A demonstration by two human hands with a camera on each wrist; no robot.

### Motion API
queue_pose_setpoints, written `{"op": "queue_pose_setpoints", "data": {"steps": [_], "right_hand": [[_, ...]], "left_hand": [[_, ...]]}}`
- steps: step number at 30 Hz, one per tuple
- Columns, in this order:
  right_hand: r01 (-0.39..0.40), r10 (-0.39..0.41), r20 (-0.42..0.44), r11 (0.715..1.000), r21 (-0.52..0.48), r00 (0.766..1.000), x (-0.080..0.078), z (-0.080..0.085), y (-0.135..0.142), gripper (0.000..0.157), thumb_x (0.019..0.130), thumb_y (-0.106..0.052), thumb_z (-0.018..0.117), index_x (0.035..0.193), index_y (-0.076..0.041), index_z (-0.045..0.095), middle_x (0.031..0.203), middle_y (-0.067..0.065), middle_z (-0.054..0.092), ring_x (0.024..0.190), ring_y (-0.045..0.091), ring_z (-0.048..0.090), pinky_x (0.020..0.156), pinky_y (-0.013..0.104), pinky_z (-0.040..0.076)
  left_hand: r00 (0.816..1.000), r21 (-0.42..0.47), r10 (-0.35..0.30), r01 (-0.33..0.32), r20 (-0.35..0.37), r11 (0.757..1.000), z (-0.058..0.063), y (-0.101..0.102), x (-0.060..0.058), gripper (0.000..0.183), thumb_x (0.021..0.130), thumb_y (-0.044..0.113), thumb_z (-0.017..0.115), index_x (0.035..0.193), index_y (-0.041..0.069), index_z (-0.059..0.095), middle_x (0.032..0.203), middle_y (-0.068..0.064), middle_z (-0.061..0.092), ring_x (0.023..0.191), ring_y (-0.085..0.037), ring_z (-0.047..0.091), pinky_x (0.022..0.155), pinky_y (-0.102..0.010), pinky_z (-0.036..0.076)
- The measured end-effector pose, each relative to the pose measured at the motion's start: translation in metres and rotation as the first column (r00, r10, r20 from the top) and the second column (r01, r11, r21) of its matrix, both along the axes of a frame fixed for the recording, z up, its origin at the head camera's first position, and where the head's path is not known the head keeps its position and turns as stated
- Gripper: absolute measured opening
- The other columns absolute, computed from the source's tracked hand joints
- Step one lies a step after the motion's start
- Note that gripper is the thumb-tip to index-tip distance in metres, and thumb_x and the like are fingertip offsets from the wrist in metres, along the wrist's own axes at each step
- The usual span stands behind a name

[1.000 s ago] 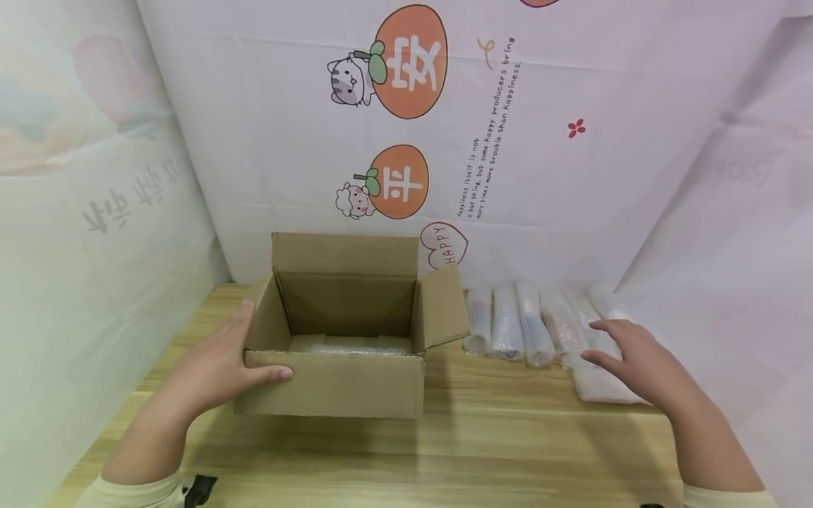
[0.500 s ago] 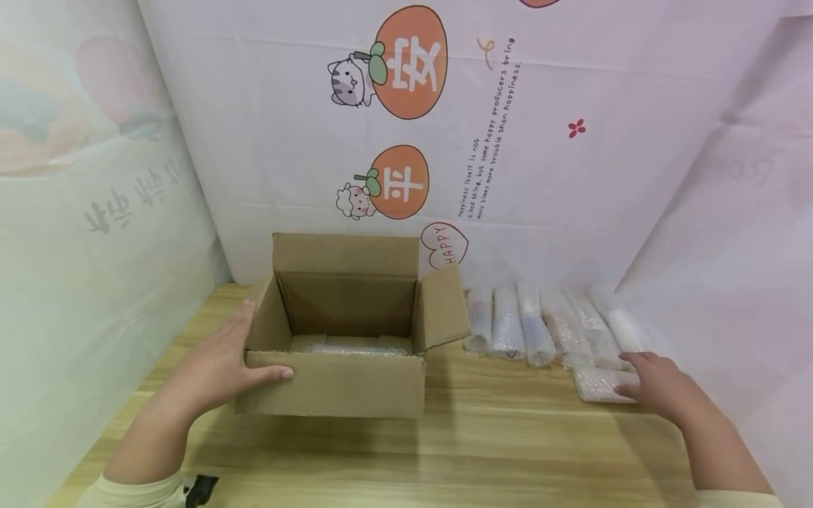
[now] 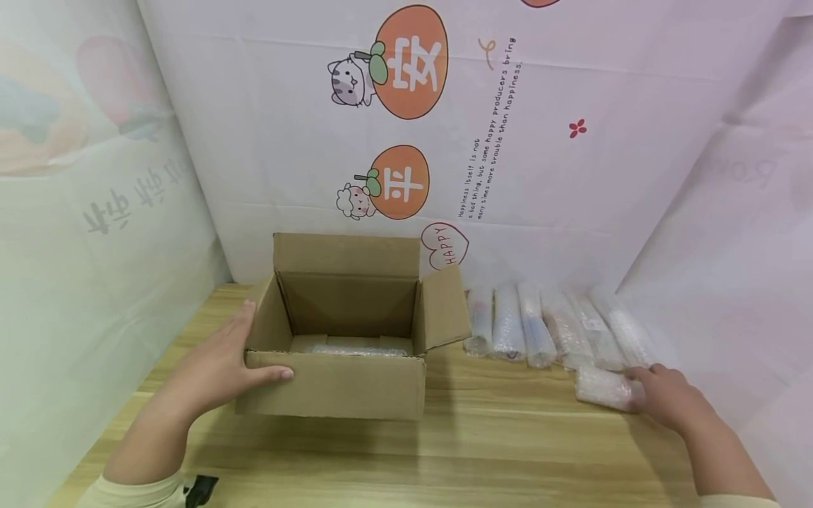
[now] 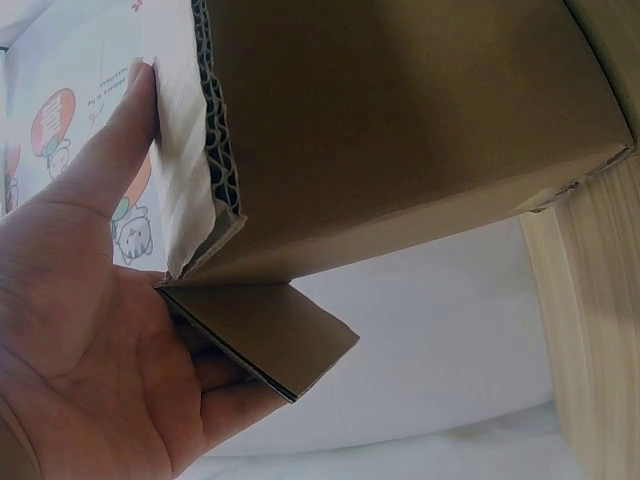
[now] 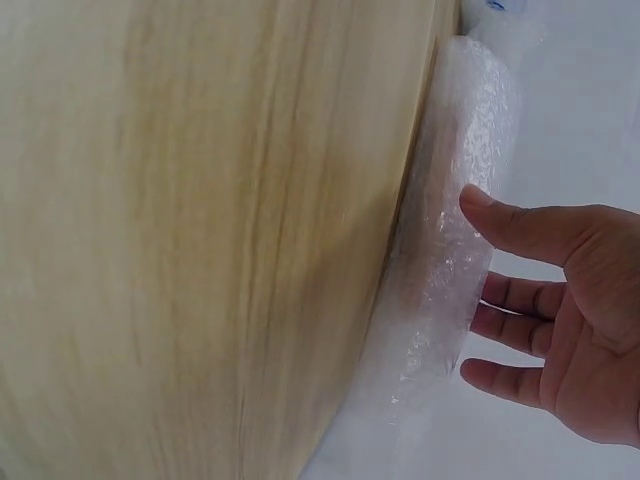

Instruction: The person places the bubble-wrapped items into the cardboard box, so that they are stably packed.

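Observation:
An opened cardboard box (image 3: 336,386) stands on the table at left of centre. My left hand (image 3: 209,370) holds its near left corner, thumb along the front and fingers around the left side. In the left wrist view a small side flap (image 4: 270,335) partly hides those fingers. My right hand (image 3: 670,398) pinches the right end of a bubble-wrapped package (image 3: 606,388) at the table's right. In the right wrist view the thumb lies on one side of the wrap, with fingers at its other side. Whatever is inside the wrap is too blurred to tell.
Several more bubble-wrapped rolls (image 3: 507,324) lie in a row behind the package, along the back wall. More bubble wrap (image 3: 358,349) shows inside the box. White printed sheets (image 3: 540,155) wall the wooden table (image 3: 508,451) at the back and both sides.
My right hand has moved right and down from above the rolls to the package's right end. The package has turned slightly, its right end nearer. My left hand and the box stay put.

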State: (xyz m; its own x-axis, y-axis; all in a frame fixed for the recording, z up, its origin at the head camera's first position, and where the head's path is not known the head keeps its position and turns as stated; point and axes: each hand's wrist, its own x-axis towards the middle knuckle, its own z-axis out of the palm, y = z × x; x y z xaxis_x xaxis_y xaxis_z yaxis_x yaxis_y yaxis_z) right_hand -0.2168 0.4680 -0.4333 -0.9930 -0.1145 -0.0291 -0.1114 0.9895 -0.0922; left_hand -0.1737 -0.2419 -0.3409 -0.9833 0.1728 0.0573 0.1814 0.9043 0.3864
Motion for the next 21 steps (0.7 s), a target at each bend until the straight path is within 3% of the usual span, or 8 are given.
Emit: {"op": "queue_pose_setpoints", "data": {"steps": [5,11,21], "right_hand": [[-0.032,0.032,-0.008,0.999,-0.027,0.999,0.002,0.002,-0.004,0.049,0.078,-0.031,0.078,0.112,0.002,0.064,0.108,0.034,0.058,0.095,0.057,0.055,0.072,0.067,0.048],[-0.075,0.078,0.046,0.995,-0.072,0.996,0.003,0.010,-0.010,0.040,0.080,-0.034,0.077,0.100,-0.002,0.063,0.096,0.015,0.068,0.088,0.037,0.065,0.076,0.054,0.052],[-0.097,0.103,0.053,0.989,-0.111,0.993,0.009,0.031,-0.032,0.052,0.082,-0.044,0.074,0.107,0.001,0.063,0.097,0.015,0.069,0.089,0.036,0.065,0.075,0.055,0.053]], "left_hand": [[1.000,-0.003,0.000,0.000,0.004,1.000,0.000,0.001,0.000,0.136,0.070,0.085,0.057,0.156,0.006,-0.010,0.163,-0.023,0.001,0.145,-0.050,0.017,0.112,-0.067,0.022],[1.000,-0.006,0.001,-0.001,-0.003,1.000,0.000,0.001,0.001,0.136,0.069,0.085,0.058,0.156,0.005,-0.009,0.162,-0.025,0.003,0.145,-0.050,0.018,0.112,-0.067,0.022],[1.000,-0.003,-0.002,0.002,-0.007,1.000,0.000,0.001,0.000,0.136,0.069,0.085,0.058,0.157,0.004,-0.008,0.162,-0.025,0.002,0.145,-0.050,0.017,0.112,-0.067,0.022]]}}
